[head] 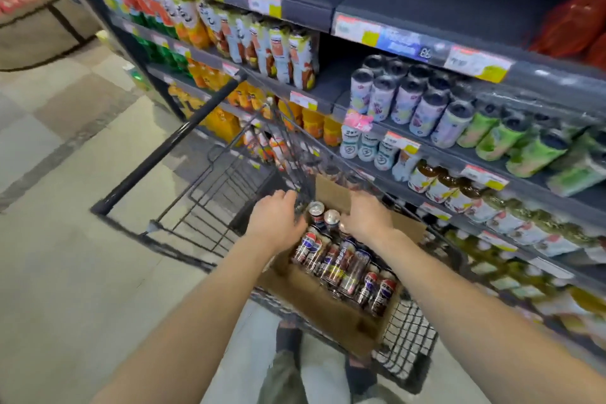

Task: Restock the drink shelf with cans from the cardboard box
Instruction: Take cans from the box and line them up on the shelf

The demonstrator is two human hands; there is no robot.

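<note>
So the drink shelf (426,147) fills the whole right and far side of the aisle, rows of bottles and cans, with a bare stretch near the top. Parked right against it is a black wire cart (203,174), and sitting in the near end of the cart is the cardboard box (328,302), flaps open, packed with dark cola cans (341,264), most lying on their sides and a couple standing at the far end. Both hands are down at that far end: the left hand (273,218) is curled over the box edge by the standing cans, the right hand (367,216) is cupped over the cans next to it, but it's too blurry to say whether either one actually has a can gripped. I'd guess full cans are fairly heavy for their size, rigid but dentable, and slick, so wrapping fingers round the middle of the body beats pinching the rim.
</note>
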